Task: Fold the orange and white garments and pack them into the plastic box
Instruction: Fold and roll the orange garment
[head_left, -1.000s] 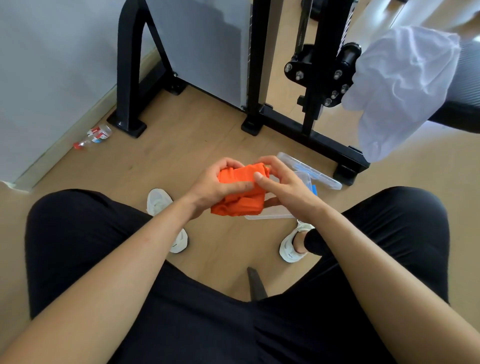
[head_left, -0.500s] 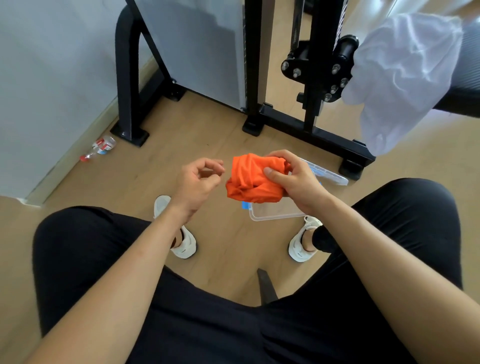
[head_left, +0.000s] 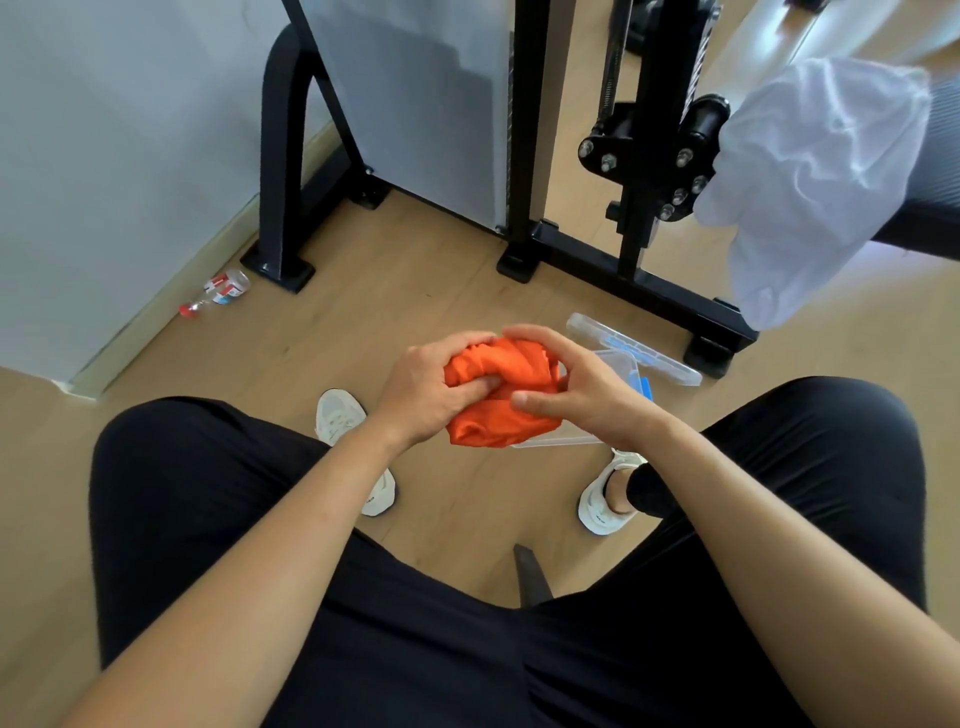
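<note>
Ahead, a black metal frame (head_left: 524, 130) is seen standing on the wooden floor (head_left: 389, 291). A white garment (head_left: 810, 182) is draped at the right, well apart from the hands. An orange garment (head_left: 514, 374) is held bunched above the floor. It is clutched by the left hand (head_left: 421, 389), and the grip of the right hand (head_left: 587, 395) is closed round its other side. A clear plastic box (head_left: 550, 443) is partly hidden beneath it, with its lid (head_left: 634, 345) laid beside it. A small bottle (head_left: 221, 291) is seen lying by the wall.

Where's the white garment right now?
In the head view, the white garment hangs at upper right, draped off a dark bench, beside the black metal frame.
</note>
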